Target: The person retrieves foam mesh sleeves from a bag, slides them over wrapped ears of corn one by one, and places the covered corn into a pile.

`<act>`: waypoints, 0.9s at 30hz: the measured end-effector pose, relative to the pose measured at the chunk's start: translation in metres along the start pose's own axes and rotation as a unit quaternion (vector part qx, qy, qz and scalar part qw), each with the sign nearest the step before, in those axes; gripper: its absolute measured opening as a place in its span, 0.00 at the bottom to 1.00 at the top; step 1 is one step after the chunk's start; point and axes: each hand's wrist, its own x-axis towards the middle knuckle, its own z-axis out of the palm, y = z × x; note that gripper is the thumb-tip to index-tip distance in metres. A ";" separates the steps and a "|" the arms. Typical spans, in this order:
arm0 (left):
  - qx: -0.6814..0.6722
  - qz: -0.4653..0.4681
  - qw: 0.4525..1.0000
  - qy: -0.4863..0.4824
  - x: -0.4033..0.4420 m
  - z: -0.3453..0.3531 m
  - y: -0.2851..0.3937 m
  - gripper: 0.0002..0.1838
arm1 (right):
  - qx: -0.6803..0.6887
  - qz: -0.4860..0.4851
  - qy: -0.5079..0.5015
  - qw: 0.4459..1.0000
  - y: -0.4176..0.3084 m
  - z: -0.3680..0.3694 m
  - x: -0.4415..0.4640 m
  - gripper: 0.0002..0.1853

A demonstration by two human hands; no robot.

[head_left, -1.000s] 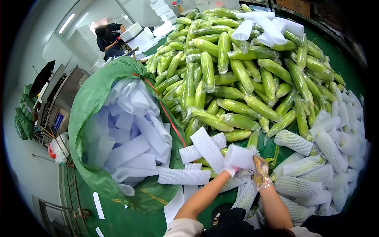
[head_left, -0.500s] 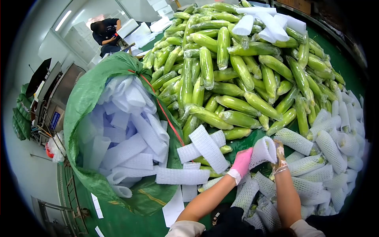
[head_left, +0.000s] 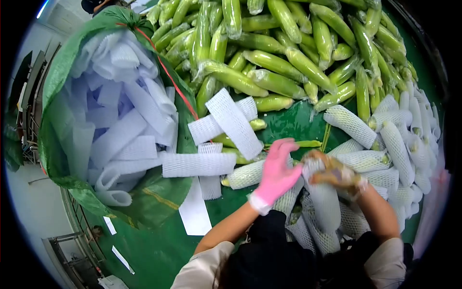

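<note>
My left hand (head_left: 279, 169), in a pink glove, is open with its fingers apart, just left of my right hand. My right hand (head_left: 334, 172), in a stained glove and slightly blurred, is closed round the upper end of a white foam net sleeve (head_left: 323, 204). The sleeve hangs toward me over other sleeved vegetables; whether one is inside it I cannot tell. Left of my left hand lie a sleeved vegetable (head_left: 245, 175) and several loose flat foam sleeves (head_left: 236, 123). Beyond my hands is a heap of long green gourd-like vegetables (head_left: 276, 82) wrapped in clear film.
A green woven sack (head_left: 62, 159) full of white foam sleeves stands open at left, with a red cord at its mouth. Sleeved vegetables (head_left: 399, 159) are piled at right. White paper (head_left: 195, 209) lies on the green surface. Part of another person (head_left: 91, 5) shows at top left.
The view has tilted down. My left hand has let go of the foam sleeve and spread its fingers. My right hand now holds the sleeve, lower and nearer my body.
</note>
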 end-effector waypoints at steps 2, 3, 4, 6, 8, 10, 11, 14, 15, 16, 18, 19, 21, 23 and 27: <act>0.010 -0.002 0.999 0.034 -0.016 -0.042 -0.011 0.15 | -0.166 0.002 -0.002 0.986 0.000 0.023 -0.033 0.27; 0.029 -0.078 0.992 0.096 -0.016 -0.062 -0.019 0.16 | -0.136 -0.016 -0.067 0.988 -0.012 0.036 -0.037 0.26; 0.048 -0.155 0.974 0.158 -0.017 -0.077 -0.024 0.17 | -0.102 -0.030 -0.132 0.986 -0.024 0.049 -0.040 0.25; 0.160 -0.214 0.925 0.272 0.007 -0.095 -0.035 0.18 | -0.181 0.060 -0.239 0.952 0.006 0.091 -0.038 0.26; 0.089 -0.224 0.934 0.264 0.029 -0.087 -0.069 0.19 | -0.398 0.055 -0.325 0.856 0.010 0.130 -0.025 0.27; 0.020 -0.243 0.936 0.254 0.034 -0.079 -0.104 0.20 | -0.466 0.008 -0.314 0.827 -0.009 0.136 0.001 0.28; -0.089 -0.249 0.934 0.242 0.035 -0.075 -0.112 0.20 | -0.468 -0.012 -0.253 0.847 -0.028 0.123 0.018 0.29; -0.162 -0.210 0.955 0.135 0.023 -0.073 -0.092 0.18 | -0.374 -0.043 0.107 0.920 -0.079 0.058 0.094 0.37; -0.229 -0.218 0.943 0.101 0.020 -0.075 -0.071 0.18 | -0.344 -0.148 0.205 0.904 -0.063 0.038 0.121 0.43; -0.293 -0.227 0.926 0.068 0.018 -0.078 -0.054 0.18 | -0.272 -0.197 0.210 0.918 -0.061 0.020 0.142 0.48; -0.275 -0.239 0.931 0.026 0.018 -0.089 -0.039 0.17 | -0.128 -0.251 0.041 0.959 -0.053 -0.001 0.176 0.38; -0.307 -0.253 0.917 0.021 0.023 -0.097 -0.034 0.16 | -0.046 -0.216 0.066 0.973 -0.041 0.000 0.172 0.36; -0.442 -0.149 0.884 0.024 0.046 -0.098 -0.038 0.15 | 0.226 -0.168 0.125 0.951 -0.040 0.007 0.162 0.29; -0.409 -0.147 0.898 0.072 0.069 -0.080 -0.051 0.17 | 0.395 -0.157 0.164 0.890 -0.033 0.019 0.153 0.23; -0.259 -0.155 0.952 -0.044 0.100 -0.041 -0.063 0.20 | 0.357 -0.231 0.251 0.870 0.012 0.041 0.179 0.12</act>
